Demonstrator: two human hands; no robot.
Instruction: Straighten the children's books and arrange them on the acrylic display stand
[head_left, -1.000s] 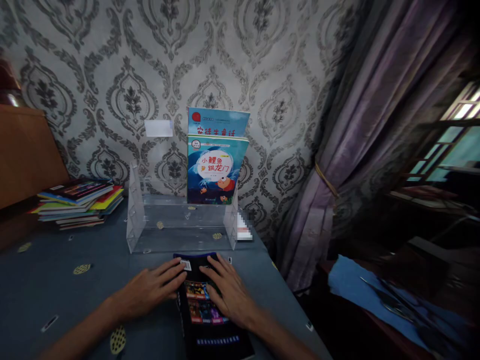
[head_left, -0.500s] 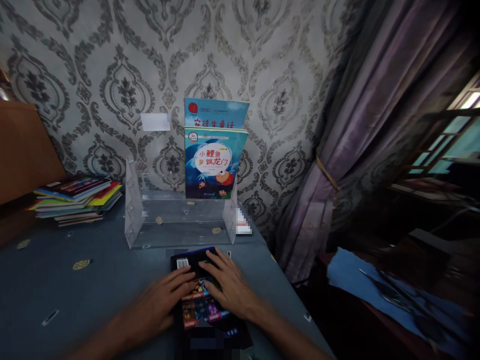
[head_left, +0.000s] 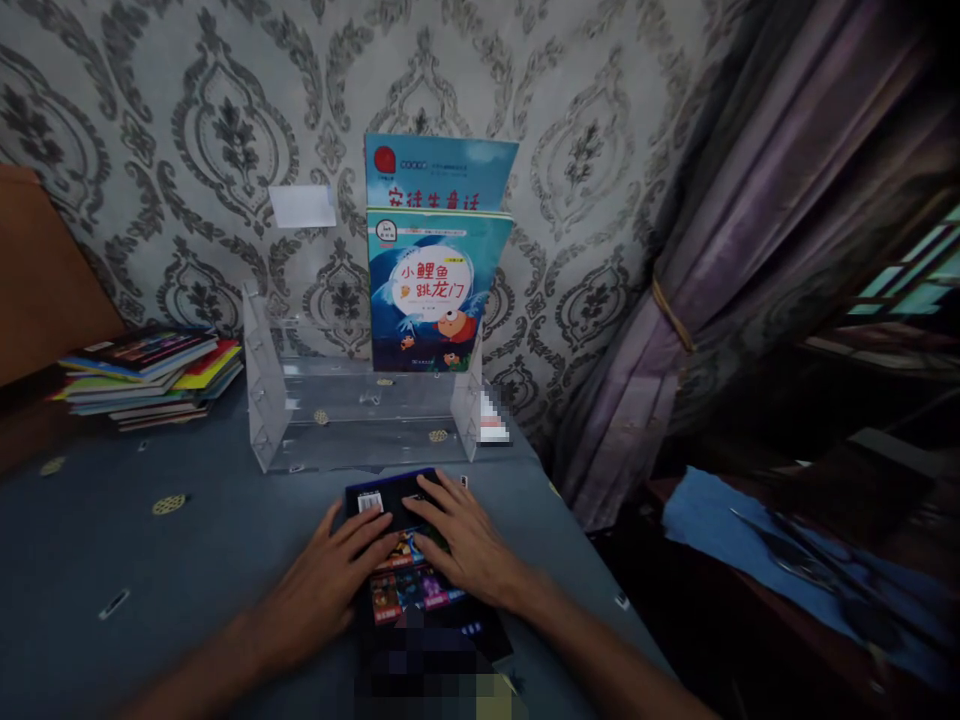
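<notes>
A dark book (head_left: 394, 490) lies flat on the blue-grey tablecloth (head_left: 150, 570) in front of me, its back cover up with a barcode sticker near the top. My left hand (head_left: 330, 580) rests flat on its left side, fingers stretched out. My right hand (head_left: 461, 545) lies flat on its right side, fingers spread. Just beyond stands a clear acrylic book rack (head_left: 360, 410). Two blue picture books (head_left: 431, 290) stand upright in the rack's right part.
A stack of colourful books (head_left: 146, 375) lies at the left by a brown wooden panel (head_left: 41, 275). Patterned wallpaper is behind. A purple curtain (head_left: 712, 260) hangs at the right, past the table's edge, with a blue cloth (head_left: 720, 515) below.
The view has tilted so the rack and books sit higher and closer. Both hands stay flat on the dark book, the left one slid slightly lower on the cover.
</notes>
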